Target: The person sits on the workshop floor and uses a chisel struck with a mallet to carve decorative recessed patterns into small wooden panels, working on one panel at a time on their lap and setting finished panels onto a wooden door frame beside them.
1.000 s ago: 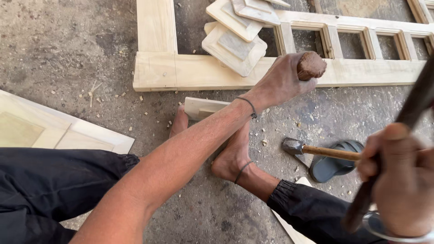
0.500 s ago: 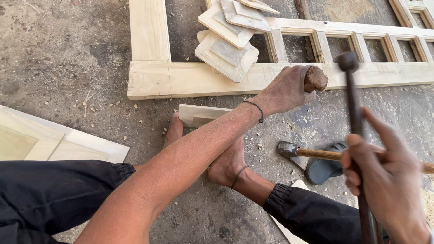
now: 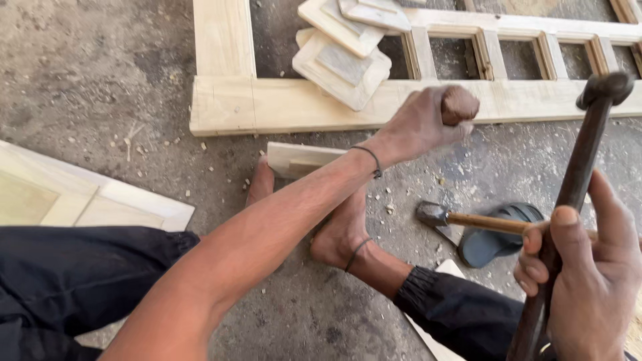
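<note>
Two tools are gripped: a brown wooden handle [image 3: 460, 105] is closed tight inside the left hand [image 3: 421, 124], and a dark metal rod [image 3: 575, 187] is clasped by the right hand [image 3: 588, 267], raised well to the right. No blow is landed yet. Just beyond the left fist, the pale wooden frame [image 3: 294, 103] is laid flat, seemingly assembled but unfinished; loose panels [image 3: 341, 57] are stacked farther off.

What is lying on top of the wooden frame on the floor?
Several flat wooden panels lie stacked across the wooden frame, partly over its opening. The left hand covers part of the rail, so anything under it is hidden.
</note>
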